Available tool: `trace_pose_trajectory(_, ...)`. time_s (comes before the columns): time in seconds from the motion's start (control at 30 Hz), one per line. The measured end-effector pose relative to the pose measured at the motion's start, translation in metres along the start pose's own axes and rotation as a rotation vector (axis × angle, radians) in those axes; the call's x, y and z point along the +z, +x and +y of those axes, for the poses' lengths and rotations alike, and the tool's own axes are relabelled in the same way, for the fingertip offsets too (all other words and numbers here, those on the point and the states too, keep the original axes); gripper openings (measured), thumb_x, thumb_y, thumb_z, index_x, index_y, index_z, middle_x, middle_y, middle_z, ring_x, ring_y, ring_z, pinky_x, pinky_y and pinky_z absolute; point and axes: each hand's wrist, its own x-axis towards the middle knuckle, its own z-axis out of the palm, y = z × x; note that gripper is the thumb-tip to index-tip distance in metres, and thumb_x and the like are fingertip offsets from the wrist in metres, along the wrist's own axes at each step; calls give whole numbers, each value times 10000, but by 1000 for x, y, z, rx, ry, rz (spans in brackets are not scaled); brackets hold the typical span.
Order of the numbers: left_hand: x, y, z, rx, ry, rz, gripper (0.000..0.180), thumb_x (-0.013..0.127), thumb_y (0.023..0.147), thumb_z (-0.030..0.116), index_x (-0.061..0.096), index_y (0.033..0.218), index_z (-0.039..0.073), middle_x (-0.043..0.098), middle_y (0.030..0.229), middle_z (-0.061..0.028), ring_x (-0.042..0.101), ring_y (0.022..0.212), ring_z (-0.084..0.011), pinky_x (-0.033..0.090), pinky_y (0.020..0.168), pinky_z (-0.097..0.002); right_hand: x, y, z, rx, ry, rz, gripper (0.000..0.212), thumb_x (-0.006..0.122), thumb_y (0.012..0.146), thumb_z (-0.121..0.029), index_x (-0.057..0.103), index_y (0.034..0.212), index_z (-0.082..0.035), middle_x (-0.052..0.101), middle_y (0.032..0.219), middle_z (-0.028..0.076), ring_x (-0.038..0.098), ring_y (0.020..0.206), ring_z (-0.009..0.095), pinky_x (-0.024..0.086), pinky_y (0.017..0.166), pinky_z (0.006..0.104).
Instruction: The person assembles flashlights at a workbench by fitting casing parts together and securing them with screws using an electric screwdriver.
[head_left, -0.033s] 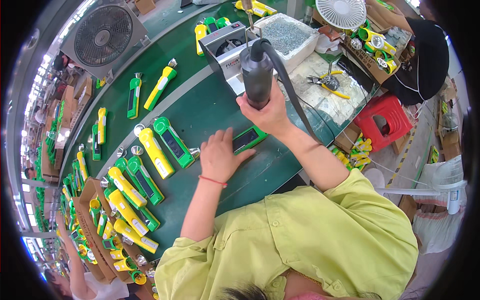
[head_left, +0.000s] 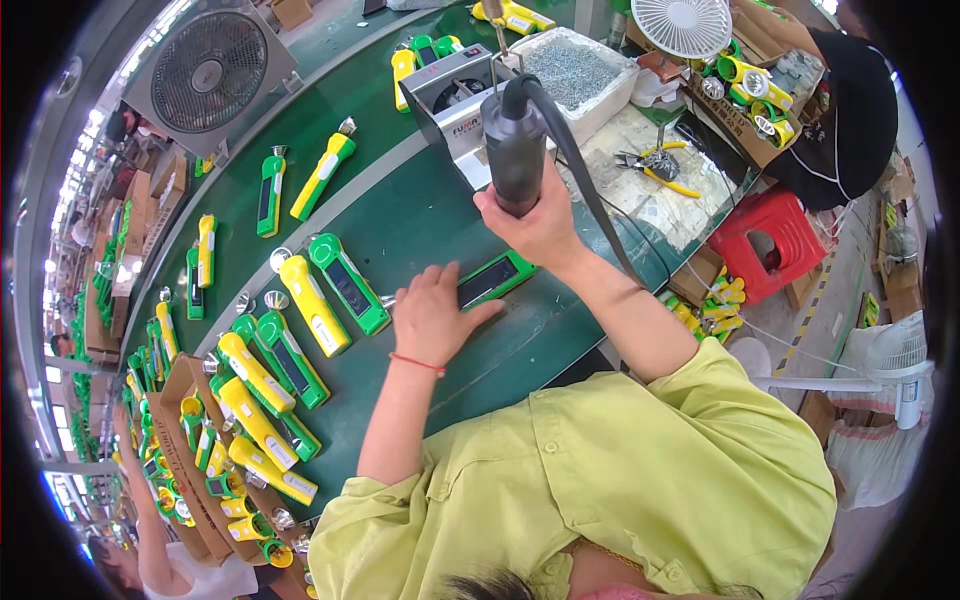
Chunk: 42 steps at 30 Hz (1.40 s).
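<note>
My right hand (head_left: 535, 222) is wrapped round a black electric screwdriver (head_left: 515, 155), which hangs upright from above with a cord at its top. Its tip is hidden from this view. My left hand (head_left: 436, 312) lies palm down, fingers stretched and thumb apart, over one end of a green flashlight (head_left: 492, 279) with a dark panel. That flashlight lies flat on the green worktop (head_left: 470, 380); the part beneath my palm is covered. Left of my hand lie another green flashlight (head_left: 350, 285) and a yellow one (head_left: 312, 305).
A grey box-shaped device (head_left: 455, 105) stands behind the screwdriver, beside a white tray of small metal parts (head_left: 575, 75). Pliers (head_left: 670, 182) lie to the right. More flashlights ride the conveyor belt (head_left: 240, 270). A cardboard box (head_left: 185, 455) and a co-worker's arm (head_left: 145, 500) are at left.
My left hand has slid slightly left, uncovering more of the flashlight's dark panel. Flashlights on the conveyor belt have shifted slightly to the right. My right hand and the screwdriver stay nearly still.
</note>
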Motion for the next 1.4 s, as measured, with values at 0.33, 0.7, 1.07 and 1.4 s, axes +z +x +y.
trace_pose_trajectory(0.33, 9, -22, 6, 141, -121, 372, 499, 803, 605, 241, 552, 997, 63, 564, 886, -82, 552, 823, -276, 453, 712, -370, -46, 5, -55, 40, 348, 56, 597, 614, 769, 32, 305, 1280, 16, 569, 726, 45, 558, 613, 115, 478, 576, 258)
trace_pose_trajectory(0.7, -22, -17, -32, 43, 257, 729, 563, 778, 538, 41, 559, 1053, 112, 533, 1001, -72, 532, 926, -277, 403, 795, -393, -74, -10, -56, 60, 155, -34, 650, 634, 737, 61, 317, 1303, 23, 560, 690, 60, 546, 575, 110, 454, 534, 226)
trace_pose_trajectory(1.07, -63, -18, -37, 160, 461, 1048, 477, 768, 614, 35, 564, 1033, 134, 533, 967, -54, 542, 911, -251, 405, 789, -386, -37, -11, -61, 232, 296, -254, 475, 707, 746, 5, 468, 1150, -66, 622, 899, 37, 519, 714, 32, 443, 614, 198)
trace_pose_trajectory(1.4, -58, -7, -56, 13, 205, 499, 572, 759, 514, 19, 574, 1042, 140, 539, 1024, -55, 476, 1079, -265, 326, 937, -423, -46, -1, -36, 152, 72, -50, 487, 700, 761, -22, 446, 1176, -44, 621, 928, 42, 561, 745, 66, 481, 645, 226)
